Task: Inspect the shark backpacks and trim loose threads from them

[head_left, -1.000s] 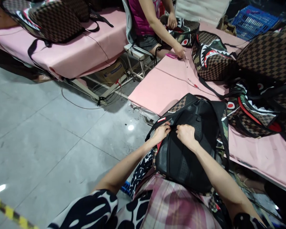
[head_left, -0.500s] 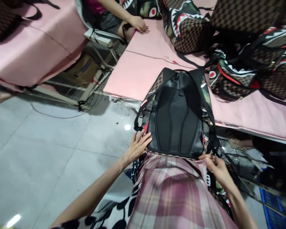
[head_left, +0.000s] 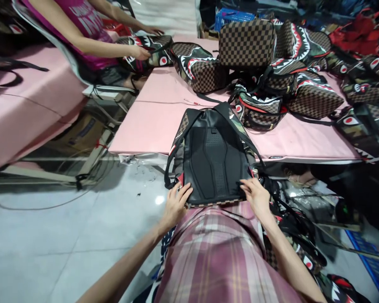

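A backpack point(head_left: 196, 164) lies back panel up across my lap and the edge of the pink table. Its back is black and padded, with black shoulder straps and checkered and camouflage sides. My left hand point(head_left: 177, 204) rests at its lower left corner, fingers spread over the black panel's edge. At the lower right part of the panel, my right hand point(head_left: 255, 195) is closed in a pinch. A small dark bit shows at those fingertips, too small to name. Plaid cloth point(head_left: 208, 252) covers my lap under the bag's bottom edge.
More checkered shark-mouth backpacks point(head_left: 246, 44) and a small shark-face bag point(head_left: 260, 111) crowd the pink table point(head_left: 145, 126). A co-worker in a magenta shirt point(head_left: 78, 25) handles a bag at the far left. A blue crate point(head_left: 369, 261) and further bags point(head_left: 303, 252) are low on the right.
My view has tilted up, showing more of the table and the co-worker. My right hand has moved from the bag's bottom right corner up onto the black panel. The left stays at its corner.
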`<state>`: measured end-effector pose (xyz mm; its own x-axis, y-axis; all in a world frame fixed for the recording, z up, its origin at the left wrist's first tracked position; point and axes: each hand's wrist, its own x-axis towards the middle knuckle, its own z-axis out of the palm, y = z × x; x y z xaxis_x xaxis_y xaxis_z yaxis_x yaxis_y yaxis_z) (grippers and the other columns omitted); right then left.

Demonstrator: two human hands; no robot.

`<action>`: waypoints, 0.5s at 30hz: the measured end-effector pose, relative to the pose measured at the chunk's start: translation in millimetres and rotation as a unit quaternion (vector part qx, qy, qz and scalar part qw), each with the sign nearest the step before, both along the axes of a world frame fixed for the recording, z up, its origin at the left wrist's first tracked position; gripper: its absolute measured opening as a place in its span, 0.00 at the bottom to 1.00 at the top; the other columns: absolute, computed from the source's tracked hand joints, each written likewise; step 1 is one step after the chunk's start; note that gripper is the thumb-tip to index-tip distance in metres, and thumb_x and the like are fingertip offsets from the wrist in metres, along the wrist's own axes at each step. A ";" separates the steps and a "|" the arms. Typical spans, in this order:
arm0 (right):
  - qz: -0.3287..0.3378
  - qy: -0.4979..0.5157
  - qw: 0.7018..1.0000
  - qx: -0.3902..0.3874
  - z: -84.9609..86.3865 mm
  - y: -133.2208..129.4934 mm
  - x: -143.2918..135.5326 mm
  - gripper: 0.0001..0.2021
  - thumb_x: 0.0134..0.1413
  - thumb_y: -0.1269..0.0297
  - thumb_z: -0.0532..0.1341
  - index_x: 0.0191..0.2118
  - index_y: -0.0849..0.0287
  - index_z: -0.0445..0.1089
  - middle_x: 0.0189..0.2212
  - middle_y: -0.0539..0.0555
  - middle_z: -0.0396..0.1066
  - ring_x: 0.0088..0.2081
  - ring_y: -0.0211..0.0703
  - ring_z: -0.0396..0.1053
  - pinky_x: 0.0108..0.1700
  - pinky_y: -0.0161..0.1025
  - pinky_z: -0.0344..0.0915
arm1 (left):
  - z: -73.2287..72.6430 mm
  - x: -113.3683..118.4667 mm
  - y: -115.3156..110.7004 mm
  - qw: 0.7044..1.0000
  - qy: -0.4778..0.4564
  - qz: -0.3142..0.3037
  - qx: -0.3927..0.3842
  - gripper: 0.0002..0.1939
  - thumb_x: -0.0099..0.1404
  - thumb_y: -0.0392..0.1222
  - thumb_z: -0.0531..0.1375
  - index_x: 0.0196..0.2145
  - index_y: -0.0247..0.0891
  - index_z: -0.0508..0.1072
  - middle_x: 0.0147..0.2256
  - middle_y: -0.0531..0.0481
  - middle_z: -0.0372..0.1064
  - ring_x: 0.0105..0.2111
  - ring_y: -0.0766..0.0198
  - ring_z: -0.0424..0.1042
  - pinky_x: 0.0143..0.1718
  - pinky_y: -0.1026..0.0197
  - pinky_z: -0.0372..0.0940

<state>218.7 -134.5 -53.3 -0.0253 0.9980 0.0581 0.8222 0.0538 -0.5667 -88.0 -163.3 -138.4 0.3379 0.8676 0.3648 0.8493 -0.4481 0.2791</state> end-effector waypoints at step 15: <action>0.003 -0.071 0.997 -0.044 22.0 24.8 56.2 0.13 0.59 0.60 0.51 0.38 0.57 0.72 0.34 0.53 0.72 0.34 0.42 0.70 0.33 0.35 0.59 | 24.9 -0.6 1.9 0.999 0.037 -0.017 -0.033 0.32 0.55 0.46 0.62 0.56 0.37 0.59 0.54 0.38 0.60 0.55 0.42 0.53 0.51 0.42 0.57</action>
<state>274.9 -109.7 -31.3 -0.0333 0.9988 -0.0349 0.8938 0.0141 -0.4482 -88.6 -161.4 -113.5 0.3915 0.8762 0.2812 0.8529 -0.4602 0.2464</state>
